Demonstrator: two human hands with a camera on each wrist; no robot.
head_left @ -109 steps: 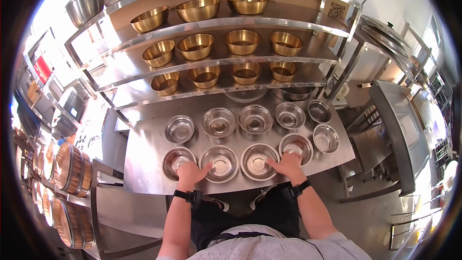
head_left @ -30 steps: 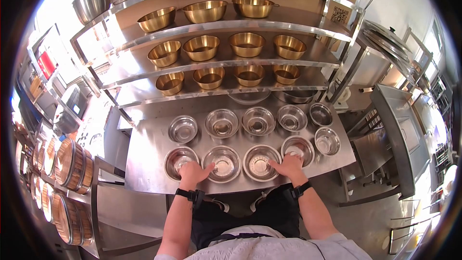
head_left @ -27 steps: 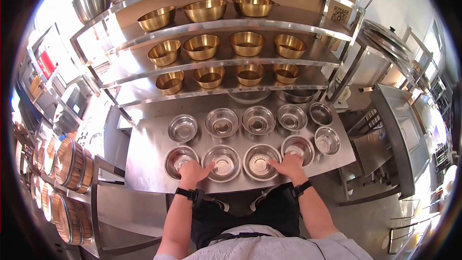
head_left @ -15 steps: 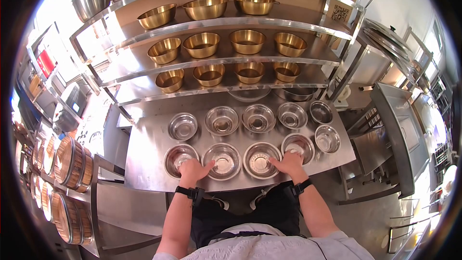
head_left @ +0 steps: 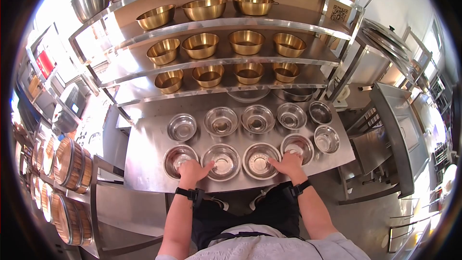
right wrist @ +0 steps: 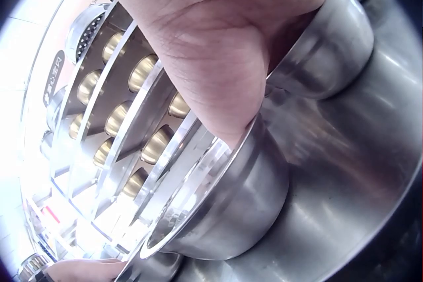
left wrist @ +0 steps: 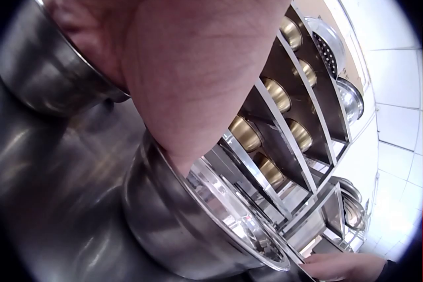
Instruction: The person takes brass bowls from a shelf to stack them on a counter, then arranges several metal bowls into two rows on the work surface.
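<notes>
My left hand (head_left: 191, 171) straddles two neighbouring steel bowls in the front row, gripping at their rims. Its fingers dip into the far-left bowl (head_left: 168, 160); its thumb reaches over the edge of the bowl to its right (head_left: 226, 151). My right hand (head_left: 288, 165) mirrors it, thumb inside one steel bowl (head_left: 256, 149) and fingers inside the bowl to its right (head_left: 308, 150). In the left wrist view, the thumb crosses the rim of the near bowl (left wrist: 178, 222). The right wrist view has the near bowl (right wrist: 241, 196) under the thumb. Fingertips are hidden inside the bowls.
Behind stands a back row of steel bowls (head_left: 258, 119), with a smaller bowl (head_left: 327, 139) at right. A metal shelf rack (head_left: 216, 61) rises over the steel table (head_left: 144, 173), bearing several brass-coloured bowls (head_left: 204, 8). Wooden tubs (head_left: 73, 162) stand at left.
Both hands keep the same places on the bowls. Only the head view has shifted slightly.
</notes>
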